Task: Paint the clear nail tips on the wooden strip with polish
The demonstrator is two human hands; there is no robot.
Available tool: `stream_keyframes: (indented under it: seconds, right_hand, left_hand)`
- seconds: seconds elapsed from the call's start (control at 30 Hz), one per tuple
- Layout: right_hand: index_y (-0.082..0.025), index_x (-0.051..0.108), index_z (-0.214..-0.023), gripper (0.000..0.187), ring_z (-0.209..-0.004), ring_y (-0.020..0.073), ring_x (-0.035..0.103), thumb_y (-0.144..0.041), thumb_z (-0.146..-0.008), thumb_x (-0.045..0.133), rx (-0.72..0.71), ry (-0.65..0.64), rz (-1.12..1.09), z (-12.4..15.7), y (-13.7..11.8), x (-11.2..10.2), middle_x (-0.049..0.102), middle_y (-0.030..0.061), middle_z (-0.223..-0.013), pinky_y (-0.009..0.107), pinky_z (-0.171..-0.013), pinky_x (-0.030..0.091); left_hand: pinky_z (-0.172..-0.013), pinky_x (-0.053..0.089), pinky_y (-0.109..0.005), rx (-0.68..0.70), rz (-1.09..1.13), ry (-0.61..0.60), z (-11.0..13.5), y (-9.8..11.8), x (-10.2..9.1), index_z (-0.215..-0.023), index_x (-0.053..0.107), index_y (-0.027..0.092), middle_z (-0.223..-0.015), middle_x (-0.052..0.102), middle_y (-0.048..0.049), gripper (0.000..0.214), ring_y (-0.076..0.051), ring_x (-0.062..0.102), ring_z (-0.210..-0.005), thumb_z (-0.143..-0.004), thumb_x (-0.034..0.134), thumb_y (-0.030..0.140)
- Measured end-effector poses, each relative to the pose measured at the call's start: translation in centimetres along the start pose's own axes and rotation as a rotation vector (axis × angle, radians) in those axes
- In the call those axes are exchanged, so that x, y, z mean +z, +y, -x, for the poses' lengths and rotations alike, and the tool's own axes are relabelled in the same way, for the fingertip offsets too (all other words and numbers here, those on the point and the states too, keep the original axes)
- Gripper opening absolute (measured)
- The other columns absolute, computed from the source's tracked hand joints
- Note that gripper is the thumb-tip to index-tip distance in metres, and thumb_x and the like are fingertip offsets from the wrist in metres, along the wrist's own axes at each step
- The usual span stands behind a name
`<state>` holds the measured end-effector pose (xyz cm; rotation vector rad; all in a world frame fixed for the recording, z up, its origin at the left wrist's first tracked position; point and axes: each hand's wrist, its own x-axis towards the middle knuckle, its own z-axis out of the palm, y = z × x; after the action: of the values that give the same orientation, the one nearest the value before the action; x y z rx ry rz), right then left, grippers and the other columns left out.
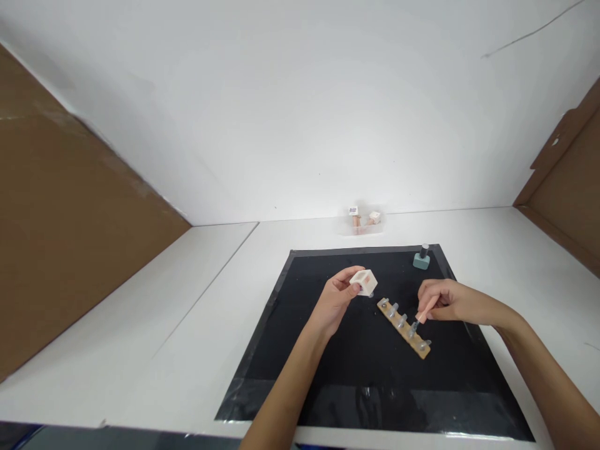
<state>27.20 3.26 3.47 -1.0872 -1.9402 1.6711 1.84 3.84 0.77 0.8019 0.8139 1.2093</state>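
Observation:
My left hand grips a whitish, cube-shaped nail polish bottle between thumb and fingers, tilted above the black mat. In my right hand is a nail polish brush by its long peach cap. The brush's dark tip is at one of several clear nail tips that stand in a row along a wooden strip. That strip lies slantwise on the mat between my hands. Whether the bristles touch the nail tip cannot be made out.
A teal nail polish bottle with a dark cap stands at the mat's far right corner. Behind the mat, a clear tray holds two peach-and-white bottles. Brown cardboard panels flank the white table, with a white wall behind.

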Motion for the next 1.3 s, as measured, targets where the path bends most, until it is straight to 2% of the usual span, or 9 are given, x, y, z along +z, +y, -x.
stream_keyframes:
  seconds: [0.17,0.4,0.53,0.67,0.8,0.97,1.07,1.3]
  right_hand:
    - [-0.017,0.069,-0.076,0.019,-0.076,0.0169,0.064,-0.035,-0.078,0.063,-0.010,0.036,0.084,0.2,-0.2,-0.2,0.057,0.0033,-0.084,0.030,-0.067,0.050]
    - [-0.017,0.068,-0.078,0.019,-0.078,0.0178,0.066,-0.036,-0.077,0.064,-0.046,-0.048,-0.033,-0.3,0.0,0.4,0.052,0.0010,-0.085,0.031,-0.070,0.050]
    - [-0.017,0.069,-0.077,0.020,-0.074,0.0158,0.063,-0.035,-0.077,0.063,-0.027,-0.004,0.049,-0.3,0.1,0.1,0.055,0.0025,-0.085,0.029,-0.065,0.049]
    - [-0.016,0.069,-0.075,0.019,-0.071,0.0141,0.060,-0.034,-0.078,0.063,-0.032,0.043,0.100,0.0,-0.1,-0.2,0.056,0.0029,-0.084,0.028,-0.062,0.047]
    - [-0.017,0.070,-0.074,0.021,-0.070,0.0145,0.059,-0.037,-0.077,0.064,-0.045,0.044,0.105,0.0,-0.5,0.0,0.055,0.0024,-0.082,0.029,-0.063,0.046]
    - [-0.017,0.069,-0.073,0.024,-0.073,0.0163,0.061,-0.039,-0.079,0.061,-0.056,0.021,0.085,0.0,-0.8,0.3,0.057,0.0030,-0.082,0.031,-0.067,0.047]
    - [-0.017,0.067,-0.074,0.023,-0.075,0.0180,0.062,-0.039,-0.079,0.060,-0.035,0.027,0.087,0.0,-0.8,0.3,0.063,0.0044,-0.081,0.031,-0.067,0.047]
    - [-0.017,0.063,-0.080,0.019,-0.077,0.0216,0.067,-0.036,-0.080,0.060,0.020,0.076,0.008,0.2,-0.9,0.4,0.074,0.0055,-0.076,0.035,-0.072,0.047]
  left_hand:
    - [-0.068,0.043,-0.024,-0.001,-0.003,0.003,0.0,0.1,0.0,-0.079,0.072,0.016,-0.076,0.069,-0.0029,0.041,-0.014,0.059,-0.069,-0.045,0.084,0.036]
    - [-0.068,0.042,-0.026,0.001,-0.024,0.007,-0.1,0.0,0.1,-0.079,0.071,0.016,-0.074,0.069,-0.0028,0.043,-0.014,0.059,-0.068,-0.044,0.084,0.036]
    - [-0.070,0.043,-0.027,-0.003,-0.067,0.016,-0.2,0.1,0.2,-0.078,0.071,0.016,-0.072,0.069,-0.0021,0.043,-0.014,0.059,-0.068,-0.043,0.084,0.037]
    - [-0.070,0.045,-0.027,-0.019,-0.163,0.033,-0.2,0.2,0.2,-0.075,0.069,0.015,-0.072,0.069,-0.0024,0.038,-0.014,0.060,-0.068,-0.043,0.084,0.030]
    - [-0.069,0.045,-0.028,-0.024,-0.281,0.103,-0.5,0.0,0.1,-0.070,0.066,0.014,-0.067,0.067,-0.0015,0.033,-0.014,0.060,-0.065,-0.044,0.083,0.026]
    - [-0.064,0.044,-0.027,-0.025,-0.412,0.222,-1.2,-0.9,-0.8,-0.066,0.062,0.014,-0.062,0.065,-0.0009,0.036,-0.013,0.058,-0.059,-0.044,0.082,0.034]
    - [-0.058,0.041,-0.025,-0.024,-0.496,0.282,-1.6,-1.5,-1.4,-0.065,0.060,0.015,-0.059,0.064,-0.0006,0.036,-0.013,0.057,-0.056,-0.044,0.081,0.036]
    - [-0.049,0.037,-0.025,-0.024,-0.675,0.322,-1.8,-2.1,-2.0,-0.065,0.060,0.016,-0.052,0.060,0.0008,0.032,-0.013,0.052,-0.047,-0.052,0.076,0.040]
